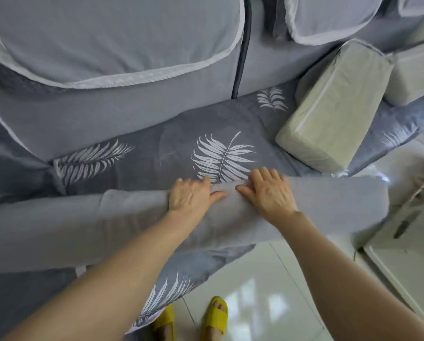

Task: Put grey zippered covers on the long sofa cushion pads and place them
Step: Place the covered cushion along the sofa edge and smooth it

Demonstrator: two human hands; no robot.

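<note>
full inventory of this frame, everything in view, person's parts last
long grey fabric-covered cushion: 1, grey, across the sofa's front edge
pale beige uncovered rectangular cushion pads: 2, beige, on the seat at right
dark grey leaf-print seat cover: 1, grey with white leaves, over the seat and hanging down the front
light grey back cushions with white lace-edged throws: 2, top
glossy white tile floor: white, bottom right
white furniture edge: 1, far right, kind unclear
yellow slippers: 2, on the feet, bottom centre
left hand: grips the long cushion's far edge
right hand: same, beside the left
</note>
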